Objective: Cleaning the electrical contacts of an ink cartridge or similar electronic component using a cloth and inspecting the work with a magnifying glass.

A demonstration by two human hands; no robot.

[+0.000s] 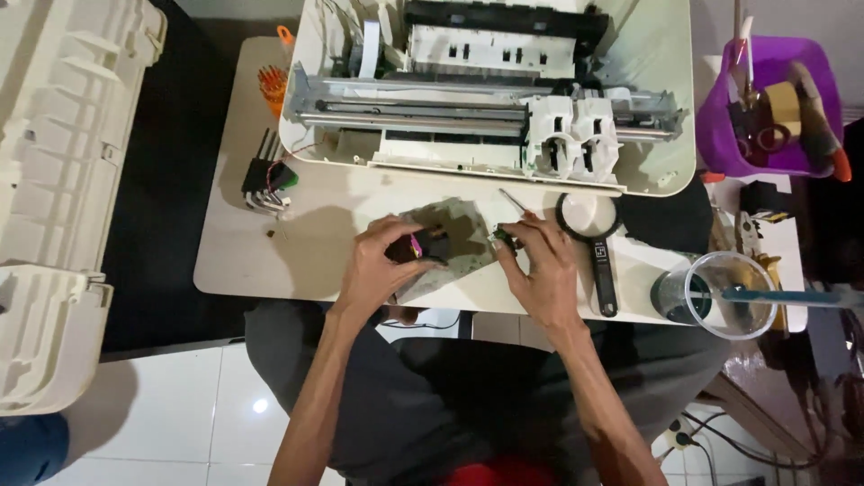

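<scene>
- A small black ink cartridge [419, 245] with a magenta label on its side is sitting in the left hand [382, 265], near the front edge of the surface [270, 261] and roughly at its middle; the fingers are curling around it and gripping it.
- The cartridge's long axis is running roughly left to right, its free end pointing toward the right hand [540, 265], which is just beside it across a small gap; the left hand is the nearer one, being in contact.
- The right hand's fingers are pinching a thin metal tool [511, 202], seemingly a small screwdriver, together with a small dark green-tinged part [501, 238]; the tool's shaft is slanting up toward the back edge.
- A crumpled grey cloth or paper sheet [459, 256] is lying under both hands.
- A black-handled magnifying glass [589, 216] is resting just right of the right hand, handle pointing toward the front edge.
- An opened inkjet printer [486, 90], cover off, is occupying the back of the surface, its white cartridge carriage [571, 135] facing the hands.
- A black connector with wires [265, 175] is lying near the left edge, with an orange screwdriver set [273, 85] toward the back left corner.
- A clear plastic cup [724, 292] is standing off the front right corner, and a purple bin of tools [774, 99] is sitting beyond the right edge.
- A cream printer cover [63, 180] is lying on the floor well to the left.
</scene>
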